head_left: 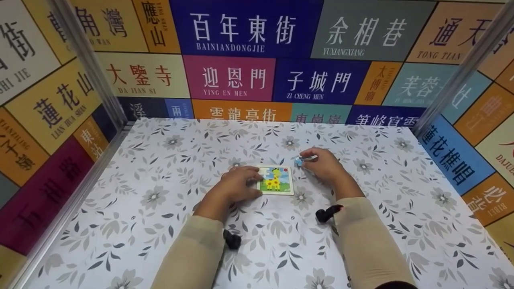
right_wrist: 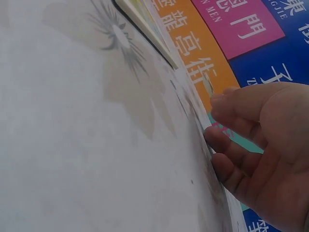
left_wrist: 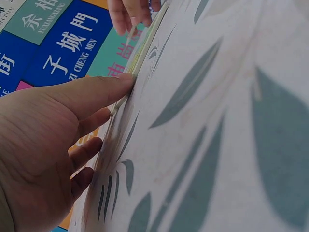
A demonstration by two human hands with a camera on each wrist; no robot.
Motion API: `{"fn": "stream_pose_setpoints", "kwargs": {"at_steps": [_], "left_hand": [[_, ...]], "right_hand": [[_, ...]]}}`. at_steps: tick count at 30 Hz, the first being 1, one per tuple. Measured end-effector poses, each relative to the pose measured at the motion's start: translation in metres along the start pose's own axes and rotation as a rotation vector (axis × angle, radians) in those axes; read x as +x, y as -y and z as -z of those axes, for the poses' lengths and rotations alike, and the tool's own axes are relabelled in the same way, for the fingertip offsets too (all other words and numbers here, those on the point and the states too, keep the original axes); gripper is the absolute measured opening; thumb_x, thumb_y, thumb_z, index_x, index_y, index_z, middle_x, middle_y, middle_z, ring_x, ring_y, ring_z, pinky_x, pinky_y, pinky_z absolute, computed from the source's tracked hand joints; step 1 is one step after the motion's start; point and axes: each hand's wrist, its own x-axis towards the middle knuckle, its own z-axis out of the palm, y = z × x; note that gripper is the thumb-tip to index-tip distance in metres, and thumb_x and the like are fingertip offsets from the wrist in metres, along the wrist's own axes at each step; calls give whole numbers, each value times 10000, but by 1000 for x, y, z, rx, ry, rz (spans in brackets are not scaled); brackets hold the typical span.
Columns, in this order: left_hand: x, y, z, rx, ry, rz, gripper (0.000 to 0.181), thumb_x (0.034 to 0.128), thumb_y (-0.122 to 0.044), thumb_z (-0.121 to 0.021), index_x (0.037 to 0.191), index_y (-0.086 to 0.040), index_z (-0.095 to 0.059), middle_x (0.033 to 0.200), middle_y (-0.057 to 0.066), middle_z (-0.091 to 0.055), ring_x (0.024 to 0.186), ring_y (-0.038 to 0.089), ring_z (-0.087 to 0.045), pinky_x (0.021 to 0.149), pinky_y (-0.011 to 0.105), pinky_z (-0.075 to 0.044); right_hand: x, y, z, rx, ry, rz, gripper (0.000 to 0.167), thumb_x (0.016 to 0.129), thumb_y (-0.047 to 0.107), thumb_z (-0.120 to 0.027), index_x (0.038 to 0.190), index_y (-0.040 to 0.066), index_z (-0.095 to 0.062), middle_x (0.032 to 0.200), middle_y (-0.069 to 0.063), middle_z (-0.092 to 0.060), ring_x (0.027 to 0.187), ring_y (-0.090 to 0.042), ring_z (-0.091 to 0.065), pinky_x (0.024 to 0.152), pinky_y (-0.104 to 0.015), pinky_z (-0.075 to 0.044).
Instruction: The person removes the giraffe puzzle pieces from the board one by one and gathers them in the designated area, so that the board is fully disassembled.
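Observation:
A small jigsaw puzzle in a pale tray [head_left: 290, 193] lies flat on the table, showing a yellow giraffe [head_left: 274, 182] against blue sky and green grass. A light gap appears at its upper left. My left hand [head_left: 239, 184] grips the tray's left side, thumb at the near edge; that side is partly hidden under the fingers. To the right of the tray, my right hand [head_left: 324, 166] pinches a small blue puzzle piece [head_left: 298, 161] between thumb and forefinger. In the right wrist view the piece [right_wrist: 208, 83] shows only as a thin edge at the fingertips.
A white tablecloth [head_left: 160, 237] with grey flowers and leaves covers the table. Panels with Chinese lettering [head_left: 229, 76] stand along the back and both sides. Black wrist-worn devices [head_left: 233, 240] stick out beside both beige sleeves [head_left: 188, 253].

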Motion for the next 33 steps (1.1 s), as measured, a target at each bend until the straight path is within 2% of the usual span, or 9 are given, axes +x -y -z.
{"fn": "stream_pose_setpoints", "kwargs": {"at_steps": [5,12,20,26,29,33], "left_hand": [[0,-1,1,2,-2,6,487,912,-426,-821,1378,-332,-712,1677,-139,-470,1657,317,-271,1347,599,-181],[-1,-2,0,28,-20,-22,480,925,-415,-821,1378,-294,-718,1668,-97,-495,1622,329,-340,1305,631,-248],[0,-1,-1,41,-19,-14,476,922,-420,-823,1373,-314,-716,1669,-113,-489,1624,327,-334,1315,615,-239],[1,-1,-1,45,-18,-15,475,922,-430,-823,1371,-317,-717,1669,-120,-487,1627,329,-328,1319,616,-238],[1,-1,-1,40,-12,-7,475,922,-433,-822,1371,-324,-715,1671,-127,-482,1642,326,-301,1332,616,-211],[1,-1,-1,40,-3,0,482,927,-431,-818,1384,-328,-705,1676,-129,-474,1653,332,-276,1338,622,-191]], "right_hand": [[3,1,-3,-23,-17,-42,345,1011,207,-710,1353,239,-681,1449,-10,-654,1298,-270,-629,1039,-454,-539],[4,-2,-3,-92,0,-9,368,1019,241,-700,1384,215,-668,1436,-66,-665,1325,-306,-629,1071,-501,-540],[4,0,-3,-85,1,-23,387,1001,225,-718,1384,209,-667,1423,-66,-669,1279,-295,-637,1005,-447,-547],[1,5,-2,-80,-17,-28,402,1005,235,-709,1403,211,-662,1484,-36,-647,1307,-293,-630,1000,-450,-552],[0,11,-5,-76,-19,-12,396,1015,245,-709,1405,193,-663,1493,-44,-640,1332,-291,-620,993,-449,-566],[-3,22,-13,-79,11,51,405,1021,276,-716,1408,167,-667,1455,-71,-653,1338,-302,-622,1016,-463,-578]]}}
